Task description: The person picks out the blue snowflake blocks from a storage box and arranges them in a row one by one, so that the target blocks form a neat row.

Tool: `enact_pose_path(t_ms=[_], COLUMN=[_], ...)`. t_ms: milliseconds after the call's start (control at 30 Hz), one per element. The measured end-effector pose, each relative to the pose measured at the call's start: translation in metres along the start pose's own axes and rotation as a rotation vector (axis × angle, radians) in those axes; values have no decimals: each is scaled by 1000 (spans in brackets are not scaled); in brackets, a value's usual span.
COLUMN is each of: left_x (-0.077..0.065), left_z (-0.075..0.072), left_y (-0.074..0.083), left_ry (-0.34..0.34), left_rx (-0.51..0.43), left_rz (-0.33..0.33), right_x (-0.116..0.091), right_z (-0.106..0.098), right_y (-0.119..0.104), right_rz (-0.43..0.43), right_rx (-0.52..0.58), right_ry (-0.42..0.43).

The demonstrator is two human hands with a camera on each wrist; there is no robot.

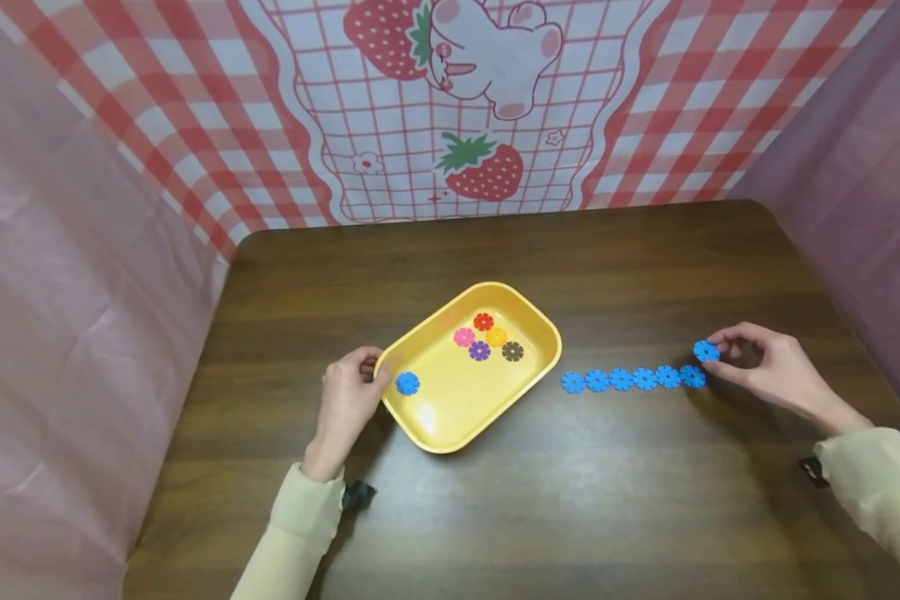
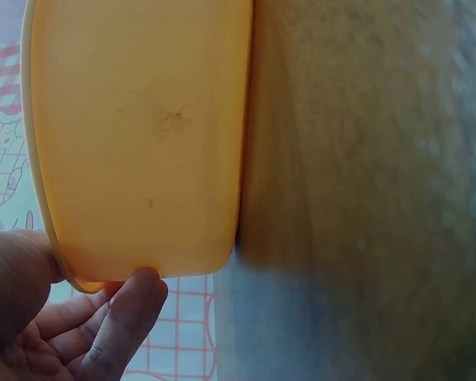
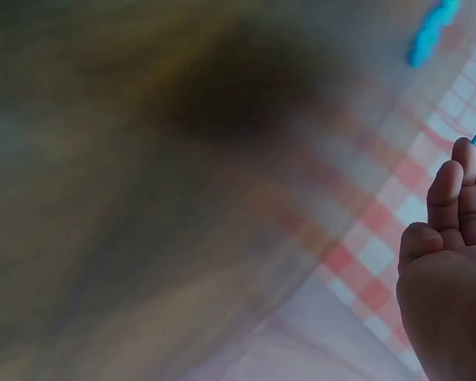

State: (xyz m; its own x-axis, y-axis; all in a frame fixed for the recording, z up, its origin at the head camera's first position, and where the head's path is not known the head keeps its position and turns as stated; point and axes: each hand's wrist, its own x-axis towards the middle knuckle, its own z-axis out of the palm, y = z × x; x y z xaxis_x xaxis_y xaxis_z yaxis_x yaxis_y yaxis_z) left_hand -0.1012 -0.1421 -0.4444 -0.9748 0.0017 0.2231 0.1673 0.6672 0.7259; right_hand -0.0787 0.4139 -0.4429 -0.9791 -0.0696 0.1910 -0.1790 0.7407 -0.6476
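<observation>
My left hand (image 1: 347, 398) grips the left end of a yellow plastic tray (image 1: 457, 442), thumb over the rim and fingers outside; the left wrist view shows the tray's outer wall (image 2: 143, 143) with fingertips against its end. Inside the tray lie a blue notched disc (image 1: 407, 383) near that hand and several others grouped toward the far side: red, pink, purple, yellow and dark brown. My right hand (image 1: 776, 367) pinches a blue notched disc (image 1: 706, 351) between thumb and fingers, close over the right end of a row of blue discs (image 1: 644, 379) on the table.
The brown wooden table (image 1: 555, 525) has rounded far corners. Behind it hangs a red-and-white checked cloth (image 1: 487, 108) with strawberries, and pink curtains (image 1: 67, 333) stand along both sides. A dark strap piece (image 1: 357, 496) sticks out at the left cuff.
</observation>
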Motion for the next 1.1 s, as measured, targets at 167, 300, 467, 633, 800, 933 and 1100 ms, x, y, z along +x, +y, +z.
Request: enact_pose_path(t_ms=[167, 300, 467, 633, 800, 933, 1100], left_x=[-1, -1, -2, -1, -1, -1, 0], left_z=[-3, -3, -2, -2, -2, -2, -1], left_y=[1, 1, 2, 1, 2, 3, 3], left_ry=[5, 1, 1, 2, -4, -15, -22], left_rx=[3, 3, -1, 1, 1, 0, 1], left_rz=[-4, -9, -12, -9, -13, -21, -26], right_x=[-7, -12, -16, -17, -17, -18, -20], right_z=[3, 4, 1, -1, -1, -2, -4], right_y=[14, 22, 27, 31, 34, 35, 35], right_rz=[-6, 15, 28, 10, -3, -12, 10], right_rx=[-19, -38, -59, -76, -99, -102, -98], right_ry=[-21, -26, -58, -77, -59, -72, -98])
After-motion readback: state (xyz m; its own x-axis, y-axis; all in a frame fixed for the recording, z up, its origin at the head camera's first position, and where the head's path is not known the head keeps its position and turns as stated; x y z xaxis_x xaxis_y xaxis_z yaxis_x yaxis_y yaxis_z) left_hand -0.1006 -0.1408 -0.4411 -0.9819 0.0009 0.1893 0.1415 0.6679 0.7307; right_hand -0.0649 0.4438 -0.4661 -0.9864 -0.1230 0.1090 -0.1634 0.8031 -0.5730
